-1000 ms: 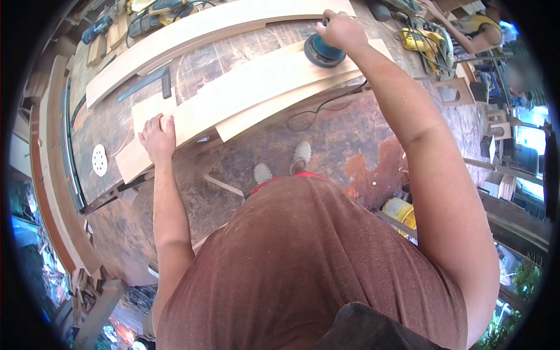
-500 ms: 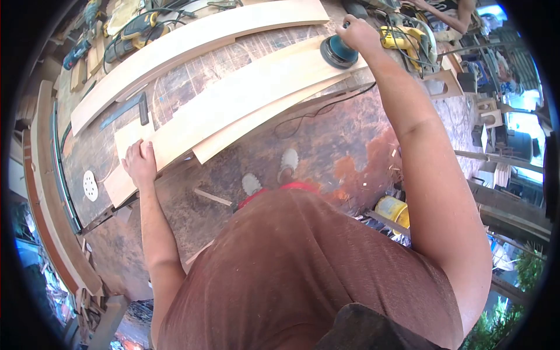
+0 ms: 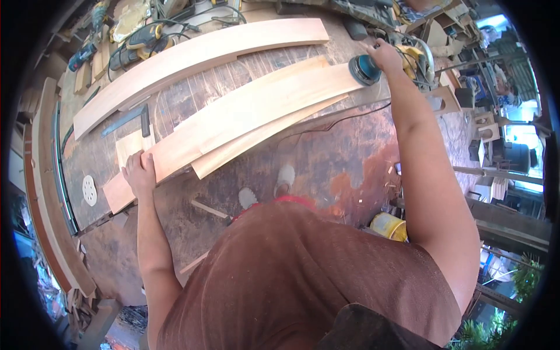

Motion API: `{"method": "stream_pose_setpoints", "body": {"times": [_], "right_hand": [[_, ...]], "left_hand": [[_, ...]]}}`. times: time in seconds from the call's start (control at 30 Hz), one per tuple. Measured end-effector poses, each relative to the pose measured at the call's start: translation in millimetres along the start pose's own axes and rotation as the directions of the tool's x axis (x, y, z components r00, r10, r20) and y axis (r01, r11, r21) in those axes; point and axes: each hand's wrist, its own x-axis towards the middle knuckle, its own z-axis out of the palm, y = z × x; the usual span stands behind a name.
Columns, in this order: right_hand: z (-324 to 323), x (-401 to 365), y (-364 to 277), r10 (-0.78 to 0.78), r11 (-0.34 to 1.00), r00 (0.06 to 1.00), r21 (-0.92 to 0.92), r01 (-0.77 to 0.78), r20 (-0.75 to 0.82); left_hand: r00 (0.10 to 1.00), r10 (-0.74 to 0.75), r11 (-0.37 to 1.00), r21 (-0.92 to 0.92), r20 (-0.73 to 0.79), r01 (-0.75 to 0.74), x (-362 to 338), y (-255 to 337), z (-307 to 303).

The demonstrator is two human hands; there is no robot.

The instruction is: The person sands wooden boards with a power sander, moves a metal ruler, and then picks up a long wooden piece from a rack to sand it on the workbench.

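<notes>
My right hand (image 3: 387, 56) is wrapped round a blue-green orbital sander (image 3: 364, 70) at the far right end of a long pale wooden plank (image 3: 233, 119). The sander's pad sits at the tip of that plank; its contact underneath is hidden. My left hand (image 3: 140, 175) lies over the plank's left part, fingers spread, thumb toward the right. Under the plank, other thin boards (image 3: 256, 143) stick out along the near side. Just beyond my left hand are a small wood piece (image 3: 129, 146) and a try square (image 3: 144, 121).
A second, curved plank (image 3: 204, 49) lies farther back on the workbench (image 3: 192, 96). Yellow-black power tools (image 3: 143, 38) and cords sit behind it. A perforated sanding disc (image 3: 89, 191) is at the left. A yellow bucket (image 3: 389, 226) stands on the floor at right.
The sander in my right hand has moved right and toward me, to the plank's end. My left hand stays near the left part. The view has tilted slightly.
</notes>
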Motion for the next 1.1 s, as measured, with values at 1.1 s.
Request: {"method": "stream_pose_setpoints", "body": {"times": [1.1], "right_hand": [[-34, -270, -328, -0.554, 0.833, 0.829, 0.047, 0.552, 0.073]], "left_hand": [[1.0, 0.023, 0.999, -0.024, 0.011, -0.023, 4, 0, -5]]}}
